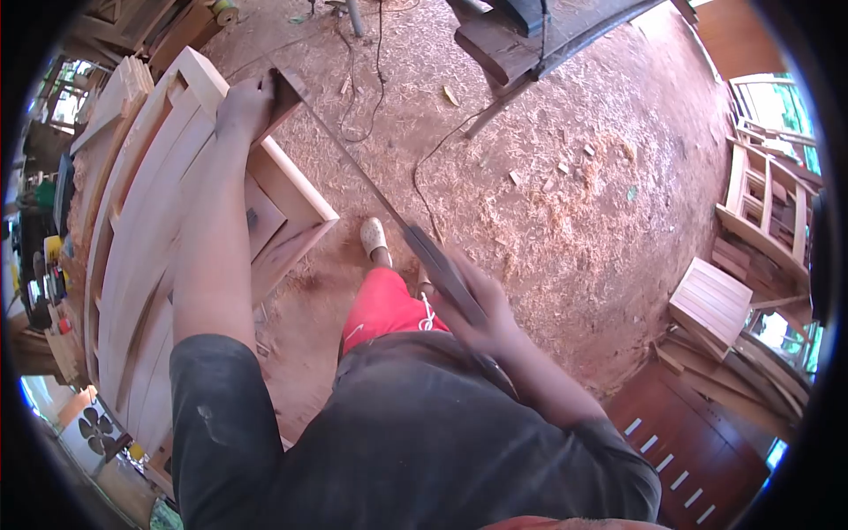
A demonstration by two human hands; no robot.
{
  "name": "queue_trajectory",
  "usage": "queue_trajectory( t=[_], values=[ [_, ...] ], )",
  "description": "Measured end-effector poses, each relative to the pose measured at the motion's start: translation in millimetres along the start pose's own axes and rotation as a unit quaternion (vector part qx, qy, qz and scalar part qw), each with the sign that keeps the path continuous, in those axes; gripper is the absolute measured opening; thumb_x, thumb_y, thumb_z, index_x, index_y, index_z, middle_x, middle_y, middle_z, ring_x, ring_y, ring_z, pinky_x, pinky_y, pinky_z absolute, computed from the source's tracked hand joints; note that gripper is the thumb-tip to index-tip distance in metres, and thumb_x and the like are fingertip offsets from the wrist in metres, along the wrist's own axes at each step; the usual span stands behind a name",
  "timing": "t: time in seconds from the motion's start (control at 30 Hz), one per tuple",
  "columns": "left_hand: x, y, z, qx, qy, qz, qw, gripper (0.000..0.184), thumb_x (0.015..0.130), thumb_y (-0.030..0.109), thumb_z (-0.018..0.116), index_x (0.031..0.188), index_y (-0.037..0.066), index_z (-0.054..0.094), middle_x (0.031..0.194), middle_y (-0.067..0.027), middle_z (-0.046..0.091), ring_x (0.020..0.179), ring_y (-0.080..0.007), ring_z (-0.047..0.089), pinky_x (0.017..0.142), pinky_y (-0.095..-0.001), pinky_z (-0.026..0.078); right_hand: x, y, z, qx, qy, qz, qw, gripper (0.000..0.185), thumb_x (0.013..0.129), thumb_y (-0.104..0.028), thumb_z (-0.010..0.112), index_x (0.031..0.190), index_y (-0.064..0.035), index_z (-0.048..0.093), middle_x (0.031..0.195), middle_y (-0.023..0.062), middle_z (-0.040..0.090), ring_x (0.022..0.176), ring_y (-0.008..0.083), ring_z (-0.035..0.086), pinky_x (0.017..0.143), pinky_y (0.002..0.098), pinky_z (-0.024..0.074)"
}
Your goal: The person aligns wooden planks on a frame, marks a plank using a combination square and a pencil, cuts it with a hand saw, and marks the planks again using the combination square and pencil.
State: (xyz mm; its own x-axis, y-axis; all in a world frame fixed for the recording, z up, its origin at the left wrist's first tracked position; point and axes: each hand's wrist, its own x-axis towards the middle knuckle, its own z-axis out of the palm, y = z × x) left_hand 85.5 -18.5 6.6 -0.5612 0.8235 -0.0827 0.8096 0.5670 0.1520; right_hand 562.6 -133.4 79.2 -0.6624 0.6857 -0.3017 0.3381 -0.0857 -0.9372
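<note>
Shavings (521,216) litter the floor (305,375); a cable (442,146) winds across them near a dark bench (601,26). At right, a slatted box (712,302) sits among planks (707,382), near a red-brown panel (698,433) with pale slots (679,480).

We see the long tool (429,253) so nearly edge-on that we cannot make out any teeth, and the right hand (481,305) covers part of its near end. The fingers of the left hand (246,110) are too blurred for us to tell how they meet the brown wood piece (283,99). The top edge cuts off our view of the dark bench (503,60), and we find the far-left clutter (55,274) too small to name.
</note>
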Motion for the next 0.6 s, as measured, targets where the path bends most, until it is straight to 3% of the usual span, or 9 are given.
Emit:
queue_trajectory(
  t=[0.07, 0.17, 0.23, 0.27, 0.3, 0.33, 0.4, 0.47, 0.6],
  values=[
    [-3.6, 3.9, -1.1, -0.020, -0.003, 0.002, 1.000, 0.066, 0.111, 0.057, 0.032, 0.121, 0.011, 0.078, 0.127, -0.0227, 0.074, 0.121, -0.0454, 0.068, 0.107, -0.0544, 0.051, -53.7, 1.0, -12.0, -0.025, 0.036, -0.053, 0.998, 0.061, 0.095, -0.008, 0.069, 0.153, -0.0030, 0.053, 0.113, 0.0175, 0.076, 0.106, 0.0305, 0.078, 0.094, 0.0389, 0.0586],
    [-8.6, 7.4, -7.7, -0.025, -0.006, -0.010, 1.000, 0.067, 0.111, 0.057, 0.033, 0.123, 0.010, 0.078, 0.126, -0.0243, 0.074, 0.121, -0.0457, 0.068, 0.106, -0.0550, 0.051, -44.9, -0.3, -12.2, 0.000, 0.019, -0.016, 1.000, 0.062, 0.094, -0.008, 0.069, 0.154, -0.0015, 0.052, 0.117, 0.0163, 0.077, 0.112, 0.0315, 0.078, 0.098, 0.0380, 0.0581],
    [-5.6, 6.3, -0.9, -0.027, 0.017, -0.015, 0.999, 0.067, 0.110, 0.059, 0.035, 0.124, 0.009, 0.078, 0.126, -0.0254, 0.074, 0.121, -0.0458, 0.068, 0.105, -0.0550, 0.052, 42.5, 3.2, 6.0, -0.005, -0.001, -0.081, 0.997, 0.062, 0.093, -0.009, 0.069, 0.153, -0.0035, 0.053, 0.114, 0.0165, 0.077, 0.107, 0.0327, 0.079, 0.093, 0.0405, 0.0590],
    [-2.6, 4.7, 2.6, -0.062, -0.004, -0.010, 0.998, 0.067, 0.110, 0.060, 0.036, 0.124, 0.009, 0.078, 0.125, -0.0256, 0.074, 0.121, -0.0458, 0.068, 0.105, -0.0549, 0.052, 96.2, 18.2, 26.5, -0.002, 0.021, -0.132, 0.991, 0.060, 0.093, -0.012, 0.068, 0.151, -0.0058, 0.054, 0.108, 0.0200, 0.076, 0.101, 0.0394, 0.077, 0.087, 0.0452, 0.0585],
    [-0.1, -0.7, 6.3, -0.099, -0.026, -0.008, 0.995, 0.067, 0.110, 0.061, 0.037, 0.124, 0.010, 0.078, 0.125, -0.0258, 0.074, 0.121, -0.0457, 0.068, 0.104, -0.0547, 0.052, 139.7, -3.2, 42.2, 0.010, 0.064, -0.149, 0.987, 0.052, 0.094, -0.011, 0.067, 0.146, -0.0048, 0.059, 0.101, 0.0154, 0.071, 0.087, 0.0302, 0.072, 0.083, 0.0419, 0.0562],
    [-0.5, -1.9, 6.8, -0.132, -0.046, -0.011, 0.990, 0.067, 0.109, 0.062, 0.038, 0.124, 0.010, 0.078, 0.124, -0.0259, 0.074, 0.121, -0.0457, 0.068, 0.103, -0.0545, 0.052, 184.1, -19.0, 53.3, 0.006, 0.063, -0.177, 0.982, 0.048, 0.095, -0.014, 0.067, 0.142, -0.0068, 0.060, 0.096, 0.0172, 0.070, 0.085, 0.0322, 0.070, 0.083, 0.0439, 0.0550],
    [-4.2, 5.3, -6.3, -0.122, -0.033, -0.004, 0.992, 0.068, 0.109, 0.063, 0.040, 0.123, 0.008, 0.078, 0.123, -0.0258, 0.074, 0.122, -0.0455, 0.068, 0.102, -0.0538, 0.053, 205.8, -52.9, 55.3, -0.011, 0.034, -0.106, 0.994, 0.048, 0.095, -0.015, 0.068, 0.141, -0.0070, 0.060, 0.092, 0.0180, 0.069, 0.084, 0.0300, 0.068, 0.082, 0.0437, 0.0548],
    [-7.4, 7.8, -8.4, -0.128, -0.071, 0.000, 0.989, 0.068, 0.109, 0.063, 0.039, 0.123, 0.008, 0.078, 0.124, -0.0256, 0.074, 0.122, -0.0461, 0.068, 0.103, -0.0541, 0.052, 186.7, -43.0, 51.3, 0.022, 0.047, -0.124, 0.991, 0.048, 0.095, -0.015, 0.069, 0.141, -0.0073, 0.060, 0.091, 0.0168, 0.069, 0.083, 0.0284, 0.068, 0.082, 0.0427, 0.0552],
    [1.9, -4.2, 1.3, -0.037, 0.001, 0.010, 0.999, 0.067, 0.111, 0.060, 0.036, 0.123, 0.008, 0.077, 0.125, -0.0253, 0.074, 0.122, -0.0465, 0.067, 0.104, -0.0556, 0.052, 83.7, -1.8, 32.0, 0.028, 0.051, -0.106, 0.993, 0.048, 0.098, -0.014, 0.068, 0.145, -0.0071, 0.059, 0.099, 0.0117, 0.069, 0.090, 0.0220, 0.070, 0.084, 0.0381, 0.0558]
  ],
)
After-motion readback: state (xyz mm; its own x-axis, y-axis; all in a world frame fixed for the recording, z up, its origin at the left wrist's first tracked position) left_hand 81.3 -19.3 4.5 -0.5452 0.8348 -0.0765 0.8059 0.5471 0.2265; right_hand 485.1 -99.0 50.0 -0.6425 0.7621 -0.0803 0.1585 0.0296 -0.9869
